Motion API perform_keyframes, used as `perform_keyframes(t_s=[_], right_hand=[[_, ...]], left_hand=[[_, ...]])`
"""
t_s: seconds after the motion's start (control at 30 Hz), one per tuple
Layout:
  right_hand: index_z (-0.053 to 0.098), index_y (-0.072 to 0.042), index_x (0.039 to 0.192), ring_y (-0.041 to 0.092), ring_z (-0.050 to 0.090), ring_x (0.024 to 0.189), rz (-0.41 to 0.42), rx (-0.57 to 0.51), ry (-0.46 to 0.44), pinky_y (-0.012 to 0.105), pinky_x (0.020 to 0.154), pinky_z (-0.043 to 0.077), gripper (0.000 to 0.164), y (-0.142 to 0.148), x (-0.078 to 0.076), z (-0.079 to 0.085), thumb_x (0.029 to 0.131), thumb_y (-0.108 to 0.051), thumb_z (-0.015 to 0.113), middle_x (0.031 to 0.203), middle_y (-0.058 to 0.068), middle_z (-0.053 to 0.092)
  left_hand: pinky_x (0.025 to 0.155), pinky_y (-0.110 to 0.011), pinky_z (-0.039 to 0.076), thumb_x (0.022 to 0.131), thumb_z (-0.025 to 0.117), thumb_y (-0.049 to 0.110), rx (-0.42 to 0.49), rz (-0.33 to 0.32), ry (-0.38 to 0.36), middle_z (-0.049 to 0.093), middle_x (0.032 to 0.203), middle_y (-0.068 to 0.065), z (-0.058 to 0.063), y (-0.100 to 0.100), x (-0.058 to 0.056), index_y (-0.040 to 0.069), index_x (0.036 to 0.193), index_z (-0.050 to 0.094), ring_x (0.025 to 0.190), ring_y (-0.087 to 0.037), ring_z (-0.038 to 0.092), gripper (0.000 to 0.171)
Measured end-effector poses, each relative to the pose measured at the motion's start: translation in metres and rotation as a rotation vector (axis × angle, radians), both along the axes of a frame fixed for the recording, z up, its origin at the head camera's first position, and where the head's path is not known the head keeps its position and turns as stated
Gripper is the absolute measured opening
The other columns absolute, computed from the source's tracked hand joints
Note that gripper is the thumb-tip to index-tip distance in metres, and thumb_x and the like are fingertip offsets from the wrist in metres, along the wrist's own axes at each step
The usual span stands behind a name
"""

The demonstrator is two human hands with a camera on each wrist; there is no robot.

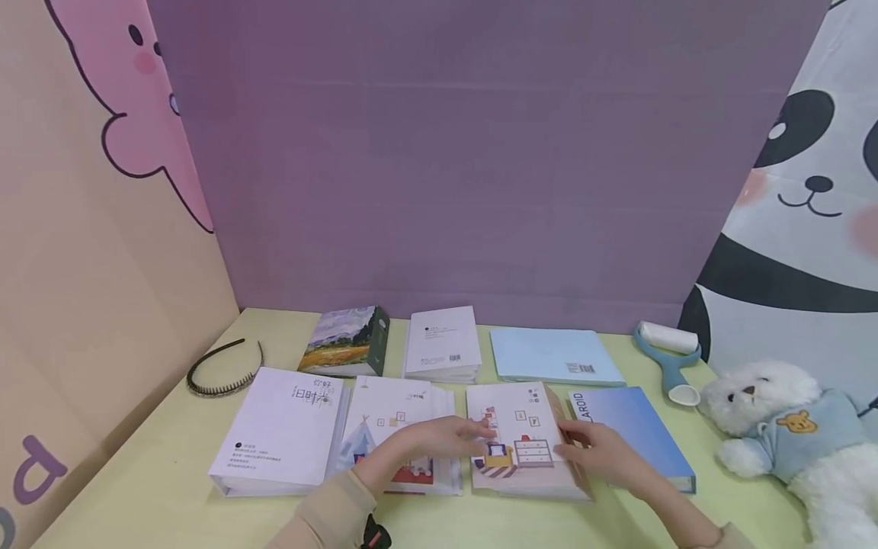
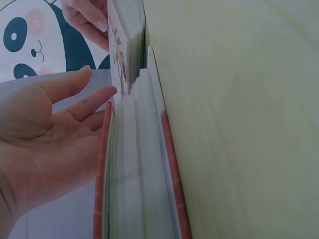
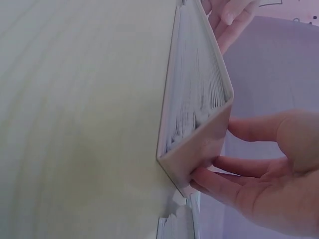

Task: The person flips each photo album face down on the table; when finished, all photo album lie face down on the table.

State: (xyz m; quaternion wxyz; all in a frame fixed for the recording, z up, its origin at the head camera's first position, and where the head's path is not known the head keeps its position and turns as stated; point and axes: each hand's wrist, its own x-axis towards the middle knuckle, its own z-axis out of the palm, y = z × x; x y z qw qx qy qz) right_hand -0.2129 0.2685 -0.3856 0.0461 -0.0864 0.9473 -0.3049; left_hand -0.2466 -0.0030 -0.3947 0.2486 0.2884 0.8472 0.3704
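Note:
A thick white photo album (image 1: 511, 423) with a drawn dresser and striped rug on its cover lies in front of me. My right hand (image 1: 604, 454) grips its spine side, thumb at the cover edge and fingers against the pinkish spine (image 3: 199, 147) in the right wrist view. At the album's left edge is my left hand (image 1: 446, 438), its fingers extended over the cover. Below that hand lies another white album (image 1: 370, 408) with a tent drawing, partly hidden by the forearm. The left wrist view shows the left palm (image 2: 55, 134) beside this album's red-edged cover (image 2: 102, 164).
A white album (image 1: 274, 435) lies at left by a headband (image 1: 222, 370). Behind are a landscape-covered album (image 1: 343, 339), a white album (image 1: 444, 339) and a light blue one (image 1: 552, 354). At right are a blue album (image 1: 634, 431), lint roller (image 1: 668, 354) and plush bear (image 1: 789, 435).

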Motion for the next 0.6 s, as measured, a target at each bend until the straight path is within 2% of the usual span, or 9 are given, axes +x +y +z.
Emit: perform_keyframes(t_s=[0.27, 0.6], right_hand=[[0.051, 0.009, 0.127, 0.041, 0.052, 0.118, -0.002, -0.063, -0.006, 0.049, 0.095, 0.045, 0.052, -0.0002, -0.0008, -0.0028, 0.088, -0.021, 0.066, 0.127, 0.026, 0.055], [0.051, 0.009, 0.127, 0.041, 0.052, 0.118, 0.008, -0.070, 0.004, 0.049, 0.095, 0.045, 0.051, 0.0000, -0.0001, -0.0034, 0.087, -0.021, 0.066, 0.126, 0.026, 0.056]], left_hand=[[0.114, -0.050, 0.021, 0.097, 0.050, 0.031, 0.027, 0.004, -0.035, 0.036, 0.150, -0.006, -0.0019, 0.0002, -0.0029, 0.021, 0.135, 0.053, 0.141, -0.026, 0.027, 0.039], [0.114, -0.052, 0.019, 0.096, 0.050, 0.032, 0.012, 0.004, -0.048, 0.033, 0.151, -0.004, -0.0017, -0.0004, -0.0024, 0.024, 0.134, 0.053, 0.142, -0.025, 0.025, 0.039]])
